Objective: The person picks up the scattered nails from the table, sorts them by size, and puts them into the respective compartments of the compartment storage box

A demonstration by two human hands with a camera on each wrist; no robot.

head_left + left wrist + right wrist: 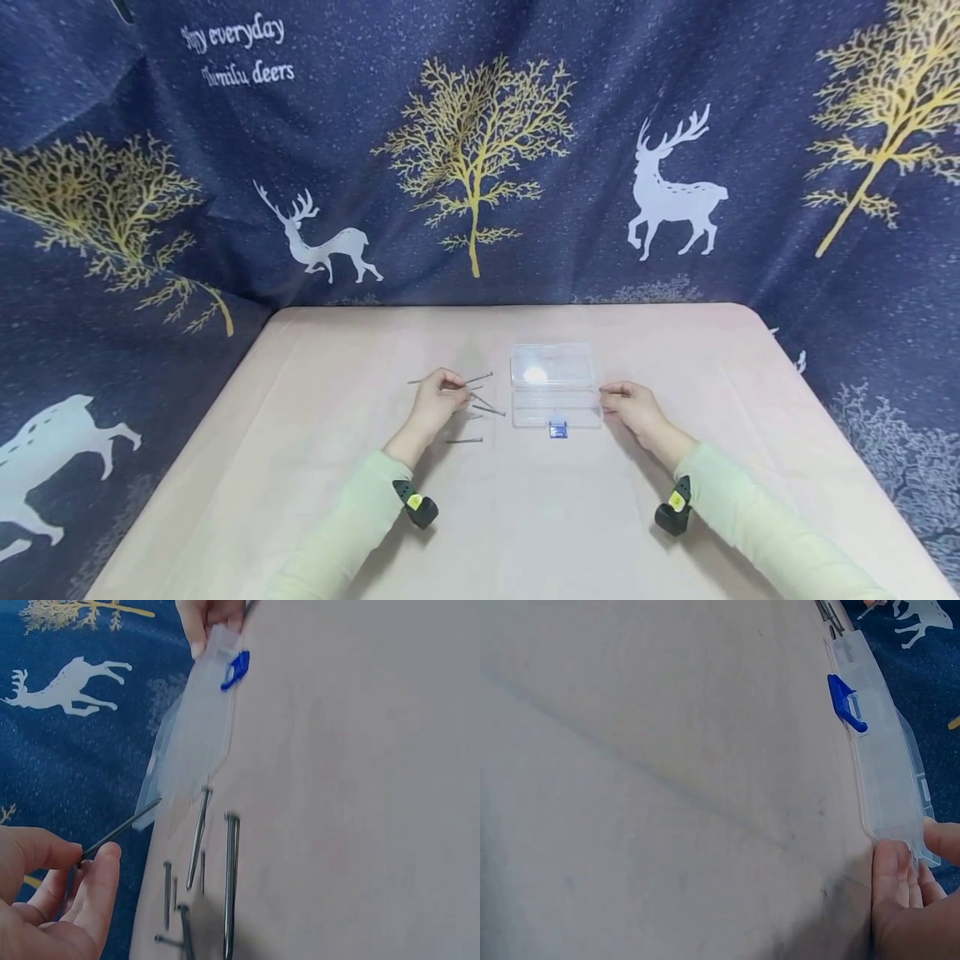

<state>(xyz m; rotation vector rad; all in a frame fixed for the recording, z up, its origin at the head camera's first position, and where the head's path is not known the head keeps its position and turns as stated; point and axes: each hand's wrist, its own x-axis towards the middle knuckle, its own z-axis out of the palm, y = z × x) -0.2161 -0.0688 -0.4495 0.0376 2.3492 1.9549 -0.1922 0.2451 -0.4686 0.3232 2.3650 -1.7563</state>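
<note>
Nail point(127, 823), slim and grey, is pinched between the fingertips of the person's left hand point(438, 400). Through the left wrist view I see it at the lower left: one end sits in the grip, with the finger pads together on it, and the shaft slants out past the fingertips toward the upper right, its far end free. In the head view that hand is just left of centre, below mid-height.

Beneath and beside it, several loose nails point(465, 440) lie scattered at differing angles on a pale pink cloth point(495, 533). From the left wrist I find them at bottom centre, to the right of the held one.

Right of centre in my head view, near the loose nails, rests a clear plastic box point(536, 412), its transparent lid point(562, 358) laid open toward the top of the frame. A blue latch point(558, 430) hangs from the near edge.

Farther right, the person's right hand point(633, 408) grips the right-hand end of the box; at lower right in the right wrist view, I see thumb and fingers clamped about that end.

Both arms wear light green sleeves point(345, 508). Across the upper frame hangs navy fabric point(345, 100) printed with white deer point(678, 202) and golden trees point(476, 192).
</note>
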